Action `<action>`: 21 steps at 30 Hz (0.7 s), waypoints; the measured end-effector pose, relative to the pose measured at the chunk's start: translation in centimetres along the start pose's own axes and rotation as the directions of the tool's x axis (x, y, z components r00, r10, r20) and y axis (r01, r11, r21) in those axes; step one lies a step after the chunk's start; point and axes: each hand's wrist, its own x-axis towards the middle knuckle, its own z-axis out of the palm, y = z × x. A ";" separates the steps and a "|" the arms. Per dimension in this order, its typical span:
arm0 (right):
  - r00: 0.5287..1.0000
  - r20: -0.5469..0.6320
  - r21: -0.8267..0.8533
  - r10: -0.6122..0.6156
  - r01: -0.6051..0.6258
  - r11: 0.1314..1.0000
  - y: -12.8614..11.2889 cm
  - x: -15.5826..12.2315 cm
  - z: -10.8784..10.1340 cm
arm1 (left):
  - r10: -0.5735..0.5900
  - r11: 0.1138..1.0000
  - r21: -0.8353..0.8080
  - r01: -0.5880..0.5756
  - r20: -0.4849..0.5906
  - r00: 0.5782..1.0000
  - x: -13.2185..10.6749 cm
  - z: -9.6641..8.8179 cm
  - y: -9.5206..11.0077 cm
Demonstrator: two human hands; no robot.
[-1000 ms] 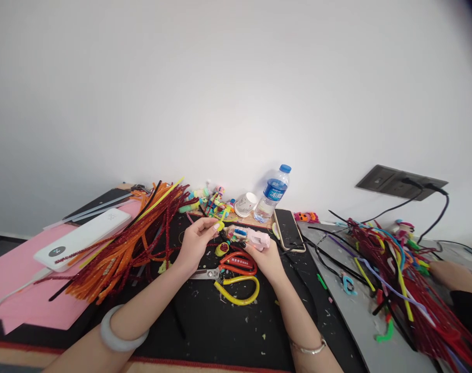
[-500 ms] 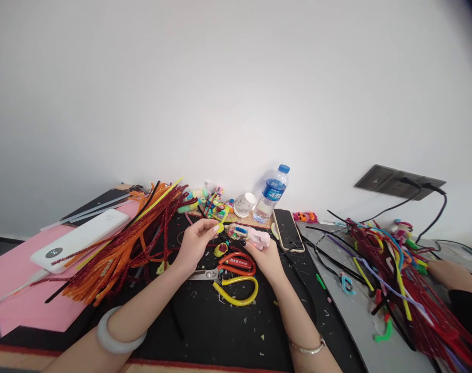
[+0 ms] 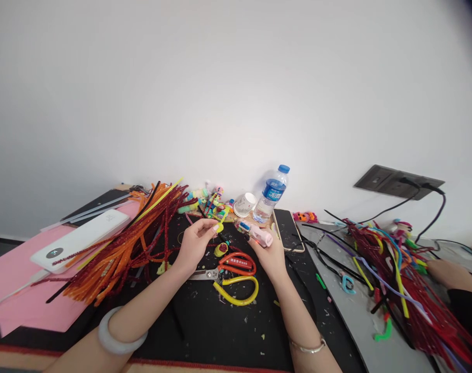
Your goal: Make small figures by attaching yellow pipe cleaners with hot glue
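My left hand [image 3: 195, 243] pinches a small yellow pipe-cleaner piece [image 3: 220, 226] between thumb and fingertips, above the black mat [image 3: 220, 321]. My right hand [image 3: 270, 255] is wrapped round a pink hand-held tool [image 3: 256, 234], perhaps a glue gun, with its tip pointing left toward the yellow piece. A gap separates tool and piece. Just below the hands lie scissors with red and yellow handles [image 3: 236, 274] and a small yellow and red coil [image 3: 221, 249].
A heap of orange and red pipe cleaners [image 3: 123, 243] lies left, beside a white power bank [image 3: 80, 238] on pink paper. A water bottle [image 3: 272, 194], paper cup [image 3: 246, 204] and phone [image 3: 287, 229] stand behind. Another person's hand [image 3: 451, 274] rests by mixed pipe cleaners [image 3: 399, 274] at right.
My right hand has lifted the pink tool up and slightly right, away from the mat. My left hand has barely moved with the yellow piece.
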 end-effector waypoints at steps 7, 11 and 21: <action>0.999 -0.004 -0.477 0.052 -0.048 0.878 0.5 0.1 -0.6 | -0.007 0.999 0.043 0.005 0.049 0.999 -0.1 0.1 0.1; 0.998 -0.019 -0.539 0.062 -0.062 0.840 1.1 0.0 -0.4 | -0.004 0.998 0.066 -0.004 0.129 0.992 -0.3 0.4 0.3; 0.914 0.042 -0.174 -0.403 0.404 0.898 -2.1 -0.9 0.2 | 0.048 0.986 0.135 -0.094 0.308 0.950 -0.8 0.6 0.6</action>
